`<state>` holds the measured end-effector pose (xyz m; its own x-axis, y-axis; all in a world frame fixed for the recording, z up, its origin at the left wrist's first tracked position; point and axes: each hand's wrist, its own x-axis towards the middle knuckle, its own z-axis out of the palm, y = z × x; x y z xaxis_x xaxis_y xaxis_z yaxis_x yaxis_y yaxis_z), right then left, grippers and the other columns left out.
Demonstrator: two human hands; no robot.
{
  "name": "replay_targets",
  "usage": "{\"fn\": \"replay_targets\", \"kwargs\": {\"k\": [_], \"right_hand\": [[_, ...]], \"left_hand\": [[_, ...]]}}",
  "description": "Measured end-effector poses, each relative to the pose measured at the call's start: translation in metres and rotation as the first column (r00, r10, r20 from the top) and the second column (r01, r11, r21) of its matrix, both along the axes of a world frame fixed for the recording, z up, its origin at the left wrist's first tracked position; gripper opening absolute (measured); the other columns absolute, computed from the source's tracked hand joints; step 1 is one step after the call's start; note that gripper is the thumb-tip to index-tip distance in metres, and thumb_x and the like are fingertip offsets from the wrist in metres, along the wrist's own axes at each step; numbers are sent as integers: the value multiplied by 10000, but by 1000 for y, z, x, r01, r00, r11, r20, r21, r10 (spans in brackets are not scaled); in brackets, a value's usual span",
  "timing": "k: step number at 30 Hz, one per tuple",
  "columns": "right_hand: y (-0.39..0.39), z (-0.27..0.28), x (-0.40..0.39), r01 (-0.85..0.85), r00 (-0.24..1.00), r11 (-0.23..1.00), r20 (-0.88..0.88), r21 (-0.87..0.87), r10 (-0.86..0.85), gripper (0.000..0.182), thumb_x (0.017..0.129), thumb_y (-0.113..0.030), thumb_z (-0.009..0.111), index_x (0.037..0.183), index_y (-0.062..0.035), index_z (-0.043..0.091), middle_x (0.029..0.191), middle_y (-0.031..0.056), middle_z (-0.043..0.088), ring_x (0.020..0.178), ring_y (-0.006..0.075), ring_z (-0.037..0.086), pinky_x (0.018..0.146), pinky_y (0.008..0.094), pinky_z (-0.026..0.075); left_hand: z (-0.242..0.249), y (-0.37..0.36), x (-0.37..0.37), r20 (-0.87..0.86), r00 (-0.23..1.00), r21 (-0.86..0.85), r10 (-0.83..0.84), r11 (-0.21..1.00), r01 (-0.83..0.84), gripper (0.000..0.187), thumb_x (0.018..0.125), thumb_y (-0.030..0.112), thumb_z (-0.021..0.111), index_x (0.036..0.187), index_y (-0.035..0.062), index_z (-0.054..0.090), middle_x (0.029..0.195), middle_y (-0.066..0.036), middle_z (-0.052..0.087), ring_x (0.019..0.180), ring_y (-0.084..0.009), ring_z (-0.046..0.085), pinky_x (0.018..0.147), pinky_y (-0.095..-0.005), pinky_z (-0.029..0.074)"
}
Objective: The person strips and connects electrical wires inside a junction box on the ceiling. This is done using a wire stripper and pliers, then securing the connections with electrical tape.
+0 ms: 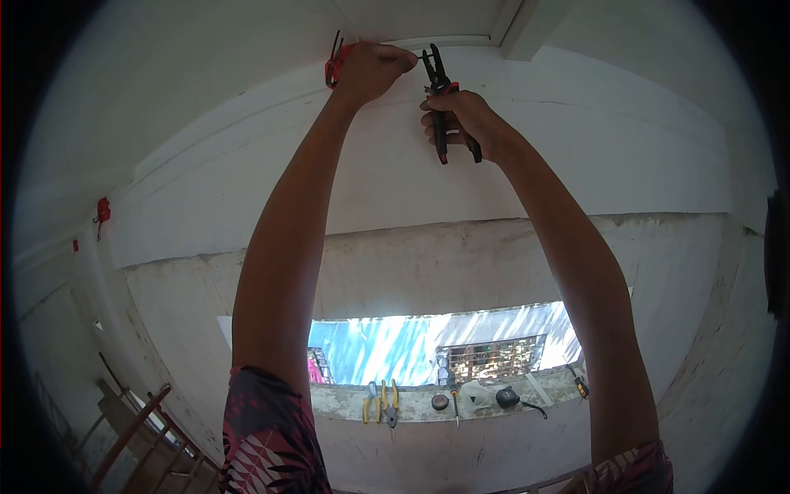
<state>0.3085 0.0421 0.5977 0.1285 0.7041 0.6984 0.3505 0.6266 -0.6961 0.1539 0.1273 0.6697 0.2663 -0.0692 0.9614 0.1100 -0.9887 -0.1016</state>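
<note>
Right hand (469,119) grips the black stripper (440,92) by its slightly spread handles, tips up, at a dark wire (420,58). Left hand (372,72), fingers pinched closed on the wire, is beside the red box (331,72) at the ceiling edge. Both arms reach high. Beyond, two pliers (382,405) lie toward the sill's (337,401) left end, a tape measure (508,398) nearer its right.
</note>
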Motion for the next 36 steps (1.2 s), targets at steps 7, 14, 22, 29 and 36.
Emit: {"fn": "replay_targets", "kwargs": {"k": [7, 14, 22, 29, 36], "right_hand": [[9, 6, 4, -56, 995, 998, 79, 4, 56, 331, 928, -278, 545, 1065, 21, 583, 870, 98, 599, 770, 218, 621, 785, 378, 521], [12, 6, 6, -41, 997, 999, 64, -2, 41, 309, 933, -280, 556, 1053, 2, 599, 847, 70, 585, 778, 195, 603, 792, 369, 526], [16, 6, 8, -3, 997, 1000, 78, -7, 4, 315, 942, -284, 556, 1084, -7, 602, 852, 55, 573, 791, 177, 593, 807, 362, 521], [18, 6, 7, 19, 997, 1000, 80, -2, -19, 314, 942, -292, 551, 1087, -17, 599, 854, 48, 568, 784, 175, 587, 810, 355, 509], [25, 9, 8, 66, 992, 997, 108, 28, -69, 284, 921, -287, 576, 1038, -29, 594, 809, 34, 556, 735, 161, 563, 771, 351, 499]], "left_hand": [[11, 19, -1, -8, 997, -27, -77, 997, 77, 241, 788, 262, 716, 942, 84, 766, 852, -66, 742, 795, -156, 694, 746, -281, 529], [9, 4, -5, -69, 994, -19, 85, 996, -87, 281, 787, 273, 715, 1001, 94, 755, 958, -49, 741, 894, -158, 682, 852, -291, 500], [16, 15, 1, -115, 989, 16, 88, 996, -87, 231, 786, 225, 706, 968, 96, 764, 958, -61, 740, 894, -175, 683, 852, -294, 507], [13, 12, 1, -128, 984, 16, 120, 993, -119, 219, 793, 208, 704, 962, 80, 761, 960, -74, 739, 903, -177, 685, 850, -295, 509], [15, 22, 4, -59, 997, 109, 50, 993, -44, 190, 750, 237, 672, 842, 111, 780, 825, -56, 732, 731, -191, 675, 703, -309, 531]]}}
